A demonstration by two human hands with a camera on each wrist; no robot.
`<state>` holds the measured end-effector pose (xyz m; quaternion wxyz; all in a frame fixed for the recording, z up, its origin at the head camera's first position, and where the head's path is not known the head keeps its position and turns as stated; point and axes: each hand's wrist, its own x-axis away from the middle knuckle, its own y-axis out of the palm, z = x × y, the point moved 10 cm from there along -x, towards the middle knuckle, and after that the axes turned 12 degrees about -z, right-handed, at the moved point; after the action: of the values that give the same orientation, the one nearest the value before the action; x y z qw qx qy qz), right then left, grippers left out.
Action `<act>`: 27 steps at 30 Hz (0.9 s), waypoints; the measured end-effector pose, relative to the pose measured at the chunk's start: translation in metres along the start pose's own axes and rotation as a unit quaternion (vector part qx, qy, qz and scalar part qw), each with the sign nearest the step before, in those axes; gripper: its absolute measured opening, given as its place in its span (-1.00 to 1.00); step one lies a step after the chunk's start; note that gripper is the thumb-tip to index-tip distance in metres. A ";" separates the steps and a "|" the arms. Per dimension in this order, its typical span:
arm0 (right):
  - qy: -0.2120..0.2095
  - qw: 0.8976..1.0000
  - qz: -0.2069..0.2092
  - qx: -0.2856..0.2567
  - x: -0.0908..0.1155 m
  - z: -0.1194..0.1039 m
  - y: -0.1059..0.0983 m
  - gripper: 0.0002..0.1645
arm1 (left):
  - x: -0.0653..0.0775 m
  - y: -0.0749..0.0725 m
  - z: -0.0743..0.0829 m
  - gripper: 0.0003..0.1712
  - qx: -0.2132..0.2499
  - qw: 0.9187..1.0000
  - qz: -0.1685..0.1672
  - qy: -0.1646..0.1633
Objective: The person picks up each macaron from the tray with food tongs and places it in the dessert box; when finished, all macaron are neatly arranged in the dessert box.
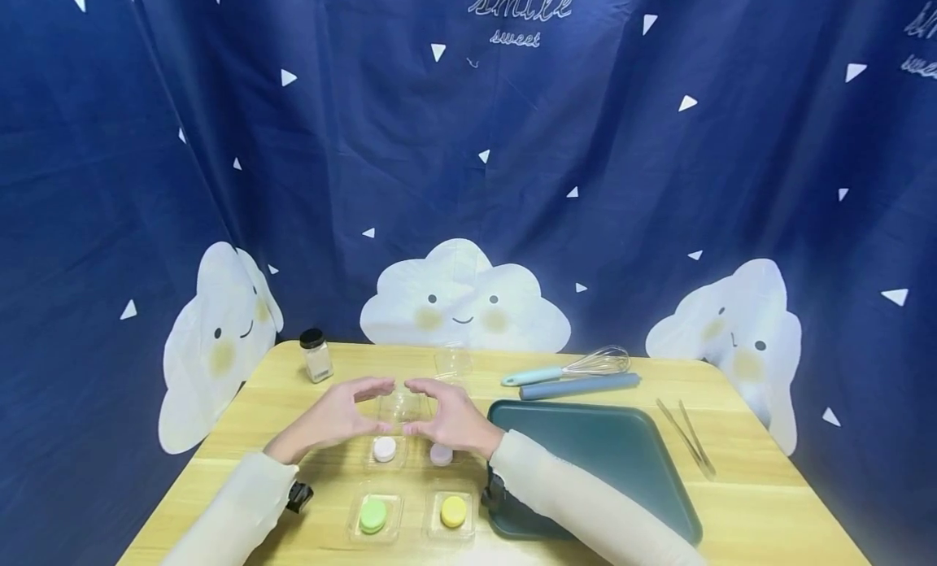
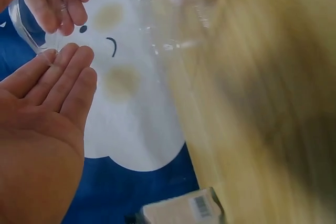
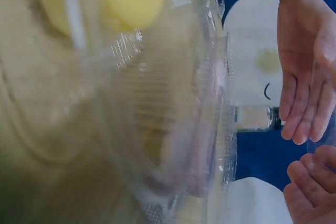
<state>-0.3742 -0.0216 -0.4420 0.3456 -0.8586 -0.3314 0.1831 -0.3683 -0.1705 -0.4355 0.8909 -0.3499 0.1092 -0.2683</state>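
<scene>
My left hand [image 1: 338, 415] and right hand [image 1: 454, 418] face each other above the table, thumbs and fingers spread in C-shapes. Between their fingertips they hold a clear plastic lid [image 1: 404, 407], whose curved edge [image 2: 30, 32] shows in the left wrist view. Just below are a white macaron [image 1: 384, 448] and a pale purple macaron [image 1: 441, 454], partly behind the right hand. Nearer me, a green macaron [image 1: 372, 515] and a yellow macaron [image 1: 453, 511] sit in open clear plastic trays. How firmly the fingers press the lid is hard to see.
More clear plastic lids [image 1: 454, 360] lie at the back. A black-capped jar [image 1: 316, 356] stands back left. Right of the hands are a dark green tray [image 1: 586, 444], a whisk [image 1: 567, 368], a blue-grey rolling pin [image 1: 580, 386] and tongs [image 1: 688, 440].
</scene>
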 end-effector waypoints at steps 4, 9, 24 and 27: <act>0.016 0.998 -0.024 0.060 0.002 0.000 0.010 -0.09 | 0.006 0.005 -0.007 -0.04 -0.004 1.000 -0.004 -0.012; 0.025 0.990 -0.044 0.134 0.002 -0.005 0.020 -0.09 | 0.011 0.011 -0.014 -0.03 -0.027 0.999 -0.017 -0.022; 0.016 0.977 -0.084 0.194 -0.001 -0.010 0.041 -0.07 | 0.015 0.027 -0.028 -0.03 -0.063 0.996 -0.043 -0.047; 0.019 0.976 -0.090 0.199 -0.002 -0.009 0.043 -0.07 | 0.014 0.029 -0.032 -0.02 -0.062 0.996 -0.047 -0.053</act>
<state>-0.3511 -0.0505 -0.4666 0.5312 -0.7425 -0.3573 0.1972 -0.3572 -0.1784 -0.4786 0.8585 -0.4229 0.0617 -0.2834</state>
